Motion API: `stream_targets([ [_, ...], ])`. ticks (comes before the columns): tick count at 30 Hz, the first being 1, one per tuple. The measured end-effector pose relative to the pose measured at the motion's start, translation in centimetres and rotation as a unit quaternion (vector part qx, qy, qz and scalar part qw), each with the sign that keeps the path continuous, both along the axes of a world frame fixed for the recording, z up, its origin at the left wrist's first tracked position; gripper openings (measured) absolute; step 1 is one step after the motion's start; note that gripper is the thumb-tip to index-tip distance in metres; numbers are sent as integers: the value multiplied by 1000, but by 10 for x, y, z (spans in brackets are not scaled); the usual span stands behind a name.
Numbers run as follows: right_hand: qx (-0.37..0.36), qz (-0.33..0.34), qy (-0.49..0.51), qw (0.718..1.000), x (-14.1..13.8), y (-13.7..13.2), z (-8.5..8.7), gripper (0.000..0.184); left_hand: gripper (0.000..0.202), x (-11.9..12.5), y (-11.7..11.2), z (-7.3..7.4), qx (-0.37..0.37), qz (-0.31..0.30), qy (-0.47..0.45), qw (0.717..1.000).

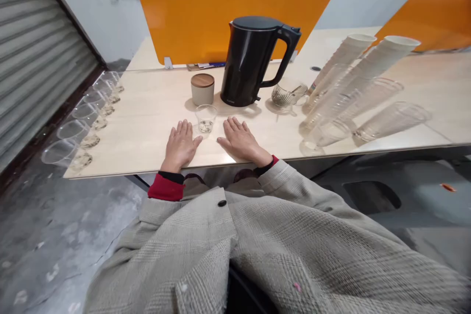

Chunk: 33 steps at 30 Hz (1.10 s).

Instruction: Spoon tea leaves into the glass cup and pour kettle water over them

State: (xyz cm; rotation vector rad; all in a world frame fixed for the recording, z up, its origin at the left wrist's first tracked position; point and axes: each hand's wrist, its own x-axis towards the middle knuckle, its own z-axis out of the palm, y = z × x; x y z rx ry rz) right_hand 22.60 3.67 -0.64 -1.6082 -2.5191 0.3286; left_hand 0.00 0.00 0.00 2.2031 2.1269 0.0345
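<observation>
My left hand (pixel 179 145) lies palm down on the table (pixel 147 132), fingers stretched forward and nothing in it. To its right, my right hand (pixel 241 141) rests flat in the same way, also holding nothing. Between and just beyond them stands a clear plastic cup (pixel 206 118) with a dark pattern near its bottom. Behind that cup is a beige canister (pixel 202 90) with a wooden lid. A black electric kettle (pixel 246 64) stands beside the canister, its handle to the right. Right of the kettle is a ribbed glass cup (pixel 289 93) with a spoon-like utensil inside.
Tall stacks of white paper cups (pixel 382 61) and clear plastic cups (pixel 393 120) stand at the right. Along the left edge runs a row of clear cups (pixel 86 114). An orange divider (pixel 191 19) closes the back; the table's front edge is close to my body.
</observation>
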Motion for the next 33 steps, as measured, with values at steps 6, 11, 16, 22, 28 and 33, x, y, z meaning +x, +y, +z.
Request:
stream_targets([
  [6, 5, -5, 171, 985, -3, 23, -2, 107, 73, -3, -5, -2, 68, -11, -33, 997],
  [11, 18, 5, 290, 957, -28, 40, -1, 113, 67, -27, -21, 3, 127, 43, -13, 991],
  [16, -6, -19, 365, 931, -46, 47, -6, 105, 64, -60, -39, 0, 105, 122, 6, 987],
  [22, -21, -38, 406, 913, -51, 45, -11, 94, 64, -61, -45, -7, 117, 122, -11, 985],
  [28, 30, 19, 396, 918, -71, 48, 25, 95, 64, -55, -47, -8, 134, 118, -27, 984],
  [33, 30, 78, 404, 911, -145, 90, 56, 96, 64, -54, -47, -11, 132, 124, -53, 982],
])
